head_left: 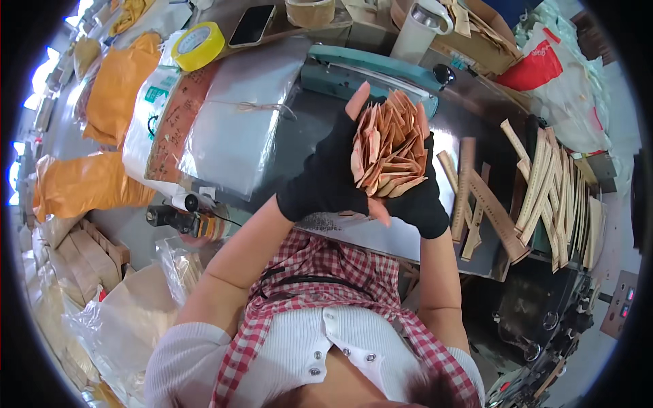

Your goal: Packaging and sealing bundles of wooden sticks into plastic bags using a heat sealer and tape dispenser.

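Note:
A thick bundle of thin, flat wooden strips (389, 146) is clasped between my two hands above the table, its pale reddish ends turned up toward me. My left hand (320, 178), in a black fingerless glove, presses round its left side with thumb and fingertips bare. On the opposite side, my right hand (420, 207) in a matching glove wraps the bundle from the right and below. Much of the right fingers is hidden behind the strips. Several loose wooden rulers (495, 212) lie on the table to the right of my right hand.
Beyond the bundle stands a teal bar-shaped device (371, 71). Clear plastic bags (235, 112), yellow tape (198, 46) and a phone (252, 26) lie to the left. A white cup (416, 30) stands behind. More rulers (544, 183) are stacked at right.

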`<state>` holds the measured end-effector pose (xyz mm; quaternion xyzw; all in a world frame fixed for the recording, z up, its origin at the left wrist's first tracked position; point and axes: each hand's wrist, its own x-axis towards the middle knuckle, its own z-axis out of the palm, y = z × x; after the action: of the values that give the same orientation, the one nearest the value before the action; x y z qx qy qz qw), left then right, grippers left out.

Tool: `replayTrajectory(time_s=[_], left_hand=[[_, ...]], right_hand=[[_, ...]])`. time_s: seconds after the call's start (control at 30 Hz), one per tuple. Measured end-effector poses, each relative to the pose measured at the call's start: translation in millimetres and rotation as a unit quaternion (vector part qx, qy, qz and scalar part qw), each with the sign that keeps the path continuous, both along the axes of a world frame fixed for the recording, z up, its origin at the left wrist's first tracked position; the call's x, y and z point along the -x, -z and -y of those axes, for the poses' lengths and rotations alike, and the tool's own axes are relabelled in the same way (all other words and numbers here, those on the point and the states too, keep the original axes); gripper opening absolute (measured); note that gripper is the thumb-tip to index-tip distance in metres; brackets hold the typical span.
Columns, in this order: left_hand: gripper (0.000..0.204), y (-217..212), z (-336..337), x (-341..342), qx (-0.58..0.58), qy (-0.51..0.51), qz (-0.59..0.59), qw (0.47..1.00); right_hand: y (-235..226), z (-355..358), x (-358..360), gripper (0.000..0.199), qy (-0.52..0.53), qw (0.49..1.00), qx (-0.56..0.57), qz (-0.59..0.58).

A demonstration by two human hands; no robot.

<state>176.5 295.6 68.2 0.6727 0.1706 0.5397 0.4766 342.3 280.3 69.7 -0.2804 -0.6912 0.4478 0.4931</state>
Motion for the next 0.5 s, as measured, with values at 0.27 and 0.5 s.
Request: replayTrajectory(time_s=[0.27, 0.5], left_hand=[[0.086, -36.3, 12.8, 38.3, 0.243, 0.111, 0.024, 0.963], [0.063, 15.0, 38.8, 28.2, 0.432, 0.207, 0.147, 0.865]], right_hand=[[-57.8, 29.8, 10.8, 0.111, 0.065, 0.979, 0.026, 0.194], [24.6, 13.1, 40.2, 0.052, -0.056, 0.956, 0.287, 0.020]])
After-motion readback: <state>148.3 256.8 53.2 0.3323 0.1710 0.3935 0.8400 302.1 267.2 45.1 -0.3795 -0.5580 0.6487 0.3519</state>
